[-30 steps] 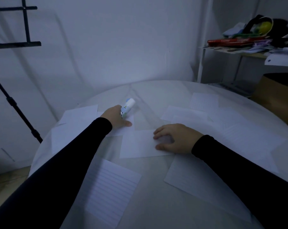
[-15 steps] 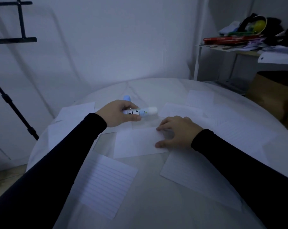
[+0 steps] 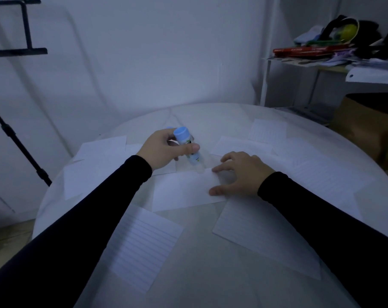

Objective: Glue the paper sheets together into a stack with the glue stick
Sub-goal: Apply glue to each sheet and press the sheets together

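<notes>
Since a moment ago the glue stick (image 3: 189, 150) has swung from lying sideways to standing nearly upright, blue end up, its lower tip at the far edge of the centre sheet (image 3: 184, 190). The left hand (image 3: 164, 150) grips its barrel with curled fingers and thumb. The right hand (image 3: 237, 173), just beside it, presses spread fingers on that sheet's right end. The sheet's long axis runs left to right, so the stroke probably starts under the left hand. Other sheets (image 3: 141, 243) lie scattered toward the table (image 3: 202, 283) edges.
</notes>
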Demonstrator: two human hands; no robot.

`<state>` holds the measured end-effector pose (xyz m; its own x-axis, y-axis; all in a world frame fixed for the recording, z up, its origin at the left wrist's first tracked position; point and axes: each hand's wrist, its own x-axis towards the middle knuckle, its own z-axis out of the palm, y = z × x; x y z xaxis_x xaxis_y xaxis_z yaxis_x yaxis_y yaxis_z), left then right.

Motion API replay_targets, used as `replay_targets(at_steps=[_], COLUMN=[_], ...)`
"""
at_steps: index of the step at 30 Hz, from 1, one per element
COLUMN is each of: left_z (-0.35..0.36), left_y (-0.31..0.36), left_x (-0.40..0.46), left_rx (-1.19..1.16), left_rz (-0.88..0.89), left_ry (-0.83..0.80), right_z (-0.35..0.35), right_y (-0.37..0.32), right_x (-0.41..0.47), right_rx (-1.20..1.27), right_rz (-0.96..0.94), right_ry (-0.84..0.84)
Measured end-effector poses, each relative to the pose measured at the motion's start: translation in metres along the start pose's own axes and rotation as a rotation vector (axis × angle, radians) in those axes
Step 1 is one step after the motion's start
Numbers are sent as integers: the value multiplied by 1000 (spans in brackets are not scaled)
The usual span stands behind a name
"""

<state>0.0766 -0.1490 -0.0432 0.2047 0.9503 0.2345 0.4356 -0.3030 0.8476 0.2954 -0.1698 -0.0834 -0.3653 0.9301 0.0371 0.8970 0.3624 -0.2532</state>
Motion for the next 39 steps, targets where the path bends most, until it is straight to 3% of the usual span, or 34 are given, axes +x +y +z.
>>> replay_targets(at_steps=[5, 11, 19, 39], left_z=[17, 33, 33, 25], left_y=[0, 7, 2, 1], left_x=[9, 18, 24, 18], left_rx=[74, 284, 301, 379], left_rz=[97, 205, 215, 277], left_ry=[-34, -72, -79, -167], right_z=[-4, -3, 3, -2], right_y=[-5, -6, -7, -10], right_x=[-1, -4, -6, -14], right_rx=[-14, 0, 54, -9], right_rz=[-36, -41, -115, -74], right_ry=[71, 29, 11, 60])
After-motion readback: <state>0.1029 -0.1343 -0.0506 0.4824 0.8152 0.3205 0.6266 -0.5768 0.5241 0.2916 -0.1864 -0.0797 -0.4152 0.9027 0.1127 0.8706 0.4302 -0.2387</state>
